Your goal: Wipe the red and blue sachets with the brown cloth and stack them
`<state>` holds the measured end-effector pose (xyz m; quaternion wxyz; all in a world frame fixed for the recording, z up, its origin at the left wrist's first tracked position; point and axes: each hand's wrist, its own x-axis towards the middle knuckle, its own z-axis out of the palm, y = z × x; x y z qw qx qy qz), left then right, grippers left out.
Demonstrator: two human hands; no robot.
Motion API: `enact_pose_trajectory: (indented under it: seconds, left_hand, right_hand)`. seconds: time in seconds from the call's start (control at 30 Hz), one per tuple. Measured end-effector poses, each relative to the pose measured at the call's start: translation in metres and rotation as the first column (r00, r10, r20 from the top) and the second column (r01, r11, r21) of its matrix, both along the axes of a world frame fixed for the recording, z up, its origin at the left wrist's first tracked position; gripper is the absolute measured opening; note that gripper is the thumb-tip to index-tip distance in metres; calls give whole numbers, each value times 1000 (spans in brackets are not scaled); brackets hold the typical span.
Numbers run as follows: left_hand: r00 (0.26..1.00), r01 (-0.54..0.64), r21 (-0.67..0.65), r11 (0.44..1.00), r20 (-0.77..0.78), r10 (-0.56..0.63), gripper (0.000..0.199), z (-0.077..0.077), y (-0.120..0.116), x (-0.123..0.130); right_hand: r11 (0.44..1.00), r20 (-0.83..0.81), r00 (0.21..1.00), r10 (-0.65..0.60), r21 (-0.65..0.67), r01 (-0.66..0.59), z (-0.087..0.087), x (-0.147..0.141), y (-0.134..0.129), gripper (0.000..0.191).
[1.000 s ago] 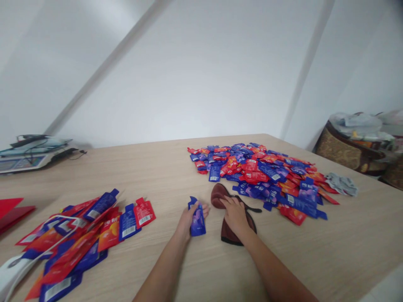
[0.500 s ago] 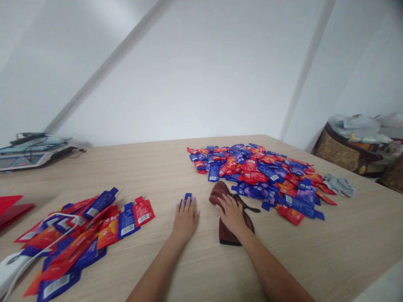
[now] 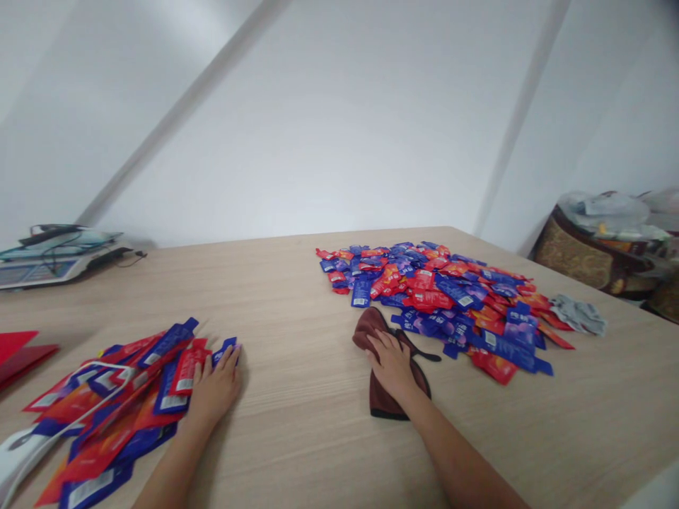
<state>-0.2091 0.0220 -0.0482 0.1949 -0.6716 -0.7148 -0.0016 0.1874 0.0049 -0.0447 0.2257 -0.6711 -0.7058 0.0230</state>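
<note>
My left hand (image 3: 218, 382) lies palm down with its fingers stretched out over a small blue pouch (image 3: 223, 346); most of that pouch is hidden under the fingers. Beside it, a red pouch (image 3: 189, 364) overlaps the edge of a loose pile of red, orange and blue flat pouches (image 3: 106, 452). My right hand (image 3: 391, 359) rests flat, fingers spread, on a folded brown cloth item (image 3: 386, 396) with black edging and a dark strap. Just beyond the right hand spreads a large heap of similar pouches (image 3: 424, 283).
A white handled device (image 3: 18, 452) with a cable lies by the left pile, near a red folded item (image 3: 24, 360). A scale (image 3: 58, 268) stands at the back left. Grey gloves (image 3: 578, 314) lie right of the heap. Beyond the table (image 3: 254, 283), a patterned chair (image 3: 573, 254) holds bags.
My left hand has slid left across the table with the blue pouch under it, reaching the left pile, where edge pouches have shifted closer together. My right hand stays on the brown cloth.
</note>
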Motion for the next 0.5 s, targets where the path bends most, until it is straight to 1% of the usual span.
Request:
enact_pose_trajectory:
  seconds: [0.17,0.27,0.33,0.4,0.47,0.5]
  left_hand:
    - [993,-55,-12,998,-103,53,50,11,-5,-29]
    - [984,-64,-13,998,-169,61,49,16,-7,-33]
    - [983,-52,-48,997,-176,43,48,19,-6,-27]
    - [988,-34,-75,997,-154,22,48,20,-2,-12]
    - [994,-15,-59,998,-105,8,49,20,6,13]
    - [998,7,-39,999,-67,-10,48,21,12,29]
  right_hand:
    - [1000,-13,1000,21,9,-21,1,1,-1,40]
    - [1000,-13,1000,13,-1,-13,3,0,-2,41]
    - [1000,-5,1000,-14,-13,14,4,-1,-2,41]
    - [999,5,999,-38,-22,38,4,-3,-1,43]
    - [999,9,999,-33,-35,33,4,-4,1,46]
    - [999,10,1000,-19,-42,19,5,-4,1,46]
